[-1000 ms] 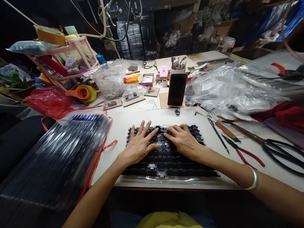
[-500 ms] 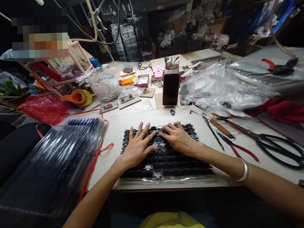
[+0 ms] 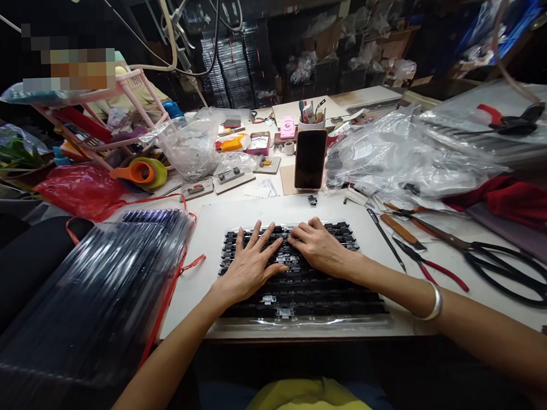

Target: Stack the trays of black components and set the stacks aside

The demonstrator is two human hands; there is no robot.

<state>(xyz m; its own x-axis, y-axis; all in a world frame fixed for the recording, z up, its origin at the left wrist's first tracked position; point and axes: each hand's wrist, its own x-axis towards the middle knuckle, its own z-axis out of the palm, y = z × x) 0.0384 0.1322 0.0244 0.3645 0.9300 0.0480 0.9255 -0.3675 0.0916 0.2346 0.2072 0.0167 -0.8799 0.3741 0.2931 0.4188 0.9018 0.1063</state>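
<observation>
Straight ahead on the white table lies a clear plastic tray [image 3: 304, 325] filled with rows of small black plastic parts [image 3: 331, 303]. My left hand [image 3: 248, 262] rests palm down over the tray's left half, its fingers spread across the rows. Over the upper middle of the tray, my right hand [image 3: 317, 248] has its fingers curled down onto the parts, thumb and fingertips close together. Whatever those fingertips hold, if anything, is hidden. A silver bangle [image 3: 433, 302] circles my right wrist.
Stacked clear trays [image 3: 101, 289] tied with red string lie at left. A phone [image 3: 310, 160] stands upright behind the tray. Large scissors [image 3: 463, 246], red-handled pliers [image 3: 430, 262] and a black pen-like tool [image 3: 386, 237] lie at right. Plastic bags [image 3: 388, 147] heap up behind them.
The view has shifted slightly. My left hand stays spread in place, and the fingers of my right hand have moved only a little over the same rows.
</observation>
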